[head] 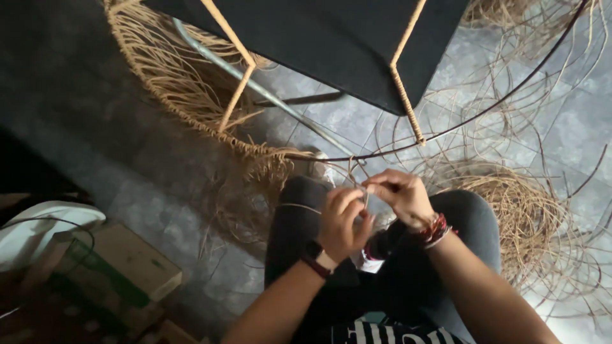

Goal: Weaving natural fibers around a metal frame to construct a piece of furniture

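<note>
Both sets of fingertips meet on one thin rattan strand (357, 175), right where it crosses the dark hoop (446, 134) of a round wire frame. The left hand (343, 223) is curled, thumb and forefinger pinching the strand from below; the right hand (398, 194) is bunched tight above it, fingertips clamped on the same strand. A dark band sits on the left wrist, red and white bracelets on the right. Both hands hover over the person's knees in dark grey trousers (472, 223).

To the left of the hands, along the hoop, a finished fringe of pale woven strands (172, 83) hangs in a rough, shaggy curve. Wrapped straw-coloured struts (405, 89) rise from the hoop to a flat black panel (331, 38) at the far side. A grey metal tube (255, 86) slants beneath it.

On the near left lies a flat cardboard box (127, 261) with a green patch, and beside it something white and rounded (44, 226).

Loose rattan coils (529, 216) sprawl to the right, springy and tangled, over a mottled grey tiled floor (574, 121).
</note>
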